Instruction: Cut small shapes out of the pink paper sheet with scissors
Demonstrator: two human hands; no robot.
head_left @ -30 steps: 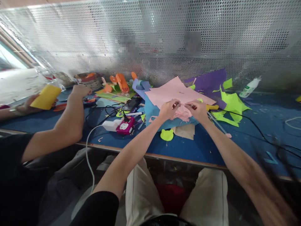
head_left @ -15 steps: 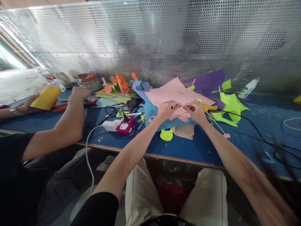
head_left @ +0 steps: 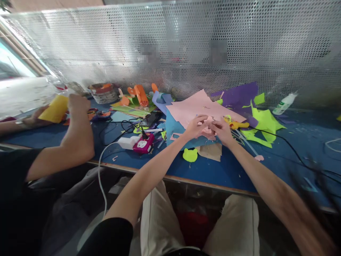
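Observation:
My left hand [head_left: 195,126] and my right hand [head_left: 221,130] meet over a small pink foam cut-out [head_left: 206,131], fingers pinched on it from both sides. The piece lies on a blue foam sheet [head_left: 173,131] under a large pink sheet [head_left: 194,105]. A yellow-handled glue gun [head_left: 237,124] lies just right of my right hand. A lime frog-shaped cut-out [head_left: 190,155] and a brown card scrap [head_left: 211,151] lie near the table's front edge below my hands.
A co-worker at left holds a yellow sheet [head_left: 54,108] with both hands. A magenta power strip [head_left: 144,145] with white plug and cables, a phone [head_left: 150,119], purple and lime scraps [head_left: 262,121], a glue bottle [head_left: 283,104] and a perforated metal screen [head_left: 170,46] surround the blue table [head_left: 293,142].
My two hands have drawn closer together over the pink cut-out. The co-worker's right hand has moved left to the yellow sheet. The view has shifted slightly.

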